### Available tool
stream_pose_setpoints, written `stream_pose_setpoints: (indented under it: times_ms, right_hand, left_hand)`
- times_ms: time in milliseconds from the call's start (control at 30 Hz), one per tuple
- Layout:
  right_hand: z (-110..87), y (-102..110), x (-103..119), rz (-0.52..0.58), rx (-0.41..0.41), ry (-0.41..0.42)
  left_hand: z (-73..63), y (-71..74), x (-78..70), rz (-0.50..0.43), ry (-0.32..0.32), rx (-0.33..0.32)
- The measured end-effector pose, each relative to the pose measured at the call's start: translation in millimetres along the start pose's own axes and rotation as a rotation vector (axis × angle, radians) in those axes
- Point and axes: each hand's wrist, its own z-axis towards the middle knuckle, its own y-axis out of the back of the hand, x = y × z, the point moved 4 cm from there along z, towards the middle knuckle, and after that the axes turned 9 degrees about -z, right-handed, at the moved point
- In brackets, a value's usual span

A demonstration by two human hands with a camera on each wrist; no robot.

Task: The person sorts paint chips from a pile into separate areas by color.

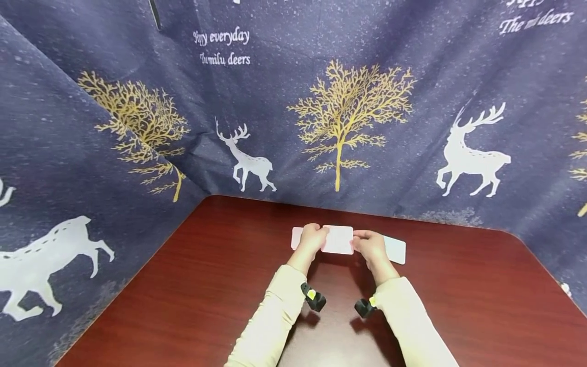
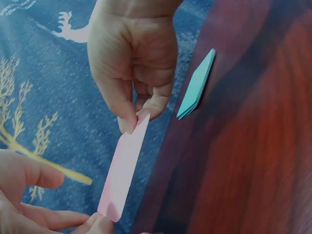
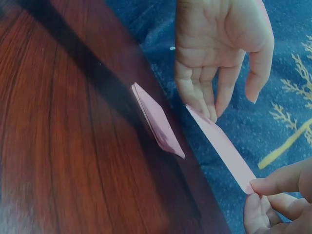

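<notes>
A thin pale pink card (image 1: 338, 239) is held up between my two hands above the table. My right hand (image 1: 371, 247) pinches one end of it between thumb and finger, plainest in the left wrist view. At the other end, the fingertips of my left hand (image 1: 313, 237) touch the card, while the thumb stands apart from it in the right wrist view. Beside my left hand lies a small pink stack of cards (image 3: 158, 122), partly hidden by that hand in the head view. A pale green stack of cards (image 2: 197, 85) lies beyond my right hand.
The dark red wooden table (image 1: 192, 285) has rounded far corners. A blue cloth (image 1: 257, 112) with white deer and golden trees hangs behind it and along the left side. Both sleeves carry black wrist mounts (image 1: 314, 298).
</notes>
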Motion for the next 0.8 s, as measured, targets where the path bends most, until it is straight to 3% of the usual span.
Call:
stream_pose_setpoints:
  times_ms: [167, 367, 800]
  right_hand:
    - [7.5, -10, 8, 0.017, -0.012, 0.015]
    - [17.6, -25, 17, -0.005, -0.036, 0.043]
    - [29.9, -63, 17, -0.048, -0.025, 0.008]
  left_hand:
    - [8.9, 10.6, -4.7, -0.018, 0.061, -0.009]
    - [16.4, 23.2, -6.8, -0.131, 0.153, -0.001]
    - [31.2, 52.0, 0.3, 0.09, 0.077, -0.115]
